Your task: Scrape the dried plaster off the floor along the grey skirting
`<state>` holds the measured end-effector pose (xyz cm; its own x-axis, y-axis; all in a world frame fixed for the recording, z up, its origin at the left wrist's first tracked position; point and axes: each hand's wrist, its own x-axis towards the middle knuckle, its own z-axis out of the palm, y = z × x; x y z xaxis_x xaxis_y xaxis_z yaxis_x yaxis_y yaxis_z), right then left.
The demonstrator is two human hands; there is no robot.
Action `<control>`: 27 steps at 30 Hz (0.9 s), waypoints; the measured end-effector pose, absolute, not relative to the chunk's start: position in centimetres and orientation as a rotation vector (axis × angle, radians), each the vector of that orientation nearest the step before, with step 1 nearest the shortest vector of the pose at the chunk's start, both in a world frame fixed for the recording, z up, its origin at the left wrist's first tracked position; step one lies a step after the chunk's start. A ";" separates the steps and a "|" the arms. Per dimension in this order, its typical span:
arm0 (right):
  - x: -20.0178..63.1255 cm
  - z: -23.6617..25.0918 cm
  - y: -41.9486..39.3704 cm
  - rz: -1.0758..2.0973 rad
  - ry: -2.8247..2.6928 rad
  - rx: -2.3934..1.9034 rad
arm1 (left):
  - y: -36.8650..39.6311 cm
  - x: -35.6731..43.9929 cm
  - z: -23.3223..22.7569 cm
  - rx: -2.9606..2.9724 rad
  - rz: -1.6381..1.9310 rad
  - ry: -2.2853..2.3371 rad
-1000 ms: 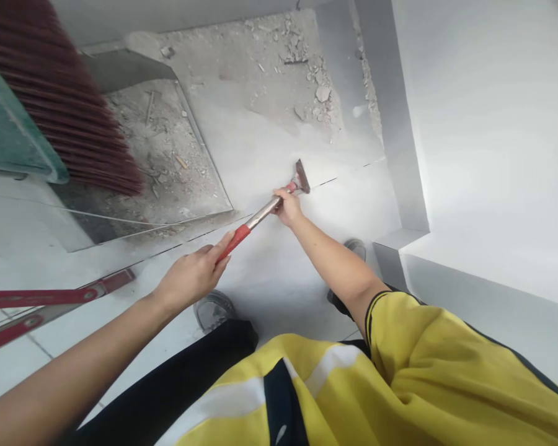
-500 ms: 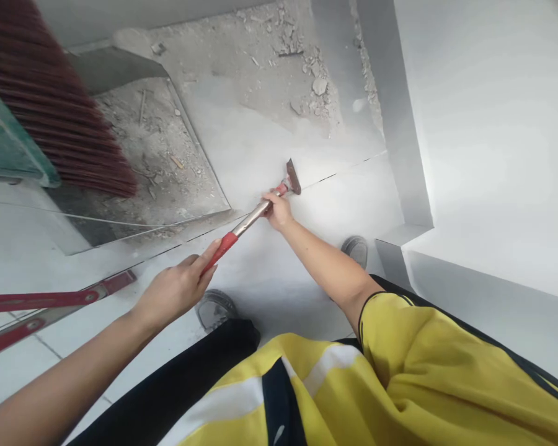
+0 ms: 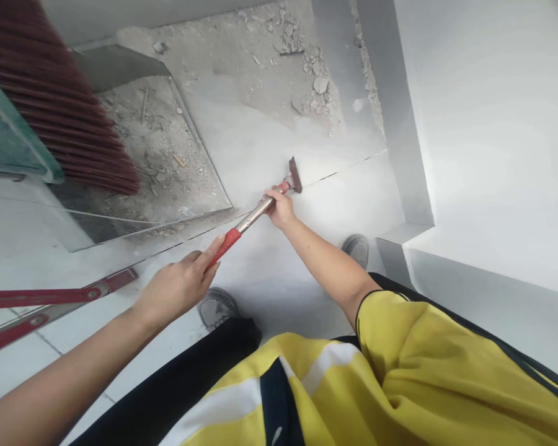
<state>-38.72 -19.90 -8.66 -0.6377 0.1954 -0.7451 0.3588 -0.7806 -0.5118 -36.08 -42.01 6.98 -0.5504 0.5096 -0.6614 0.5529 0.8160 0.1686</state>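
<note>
A long-handled scraper (image 3: 256,212) with a red grip, a silver shaft and a rusty brown blade (image 3: 295,175) slants across the middle of the view. My left hand (image 3: 181,282) is wrapped around its red grip at the lower end. Farther up, my right hand (image 3: 279,207) closes round the shaft just below the head. The blade rests at or just above the pale, dusty tile floor (image 3: 339,204), near a dark joint line; exact contact I cannot tell. Left of the blade is a dustpan-like metal sheet (image 3: 199,145) bearing dust and rubble.
A dark red bristled broom (image 3: 69,111) with a green head (image 3: 13,130) overhangs the sheet. Broken chips (image 3: 320,85) lie on the floor beyond. Red metal bars (image 3: 65,299) reach in from the left. On the right is a white wall (image 3: 493,136). My shoes (image 3: 217,308) flank the scraper.
Almost nothing differs. The scraper and both hands stay in nearly the same place, while the view has shifted very slightly.
</note>
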 end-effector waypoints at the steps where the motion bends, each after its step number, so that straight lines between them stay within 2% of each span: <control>1: -38.8 -8.7 -19.8 -2.589 1.003 1.298 | -41.8 -36.2 7.0 0.783 -0.070 2.269; 9: -37.9 -8.4 -25.6 -2.439 0.971 1.238 | -46.4 -34.6 8.6 0.499 0.083 2.212; 15: -38.6 -8.4 -22.1 -2.456 1.076 1.342 | -42.9 -36.2 8.2 0.555 0.048 2.194; 22: -38.4 -8.3 -25.5 -2.465 0.959 1.227 | -45.2 -35.3 10.0 0.521 0.036 2.213; 27: -38.8 -9.0 -20.2 -2.596 1.059 1.357 | -40.5 -36.8 8.5 0.643 0.024 2.180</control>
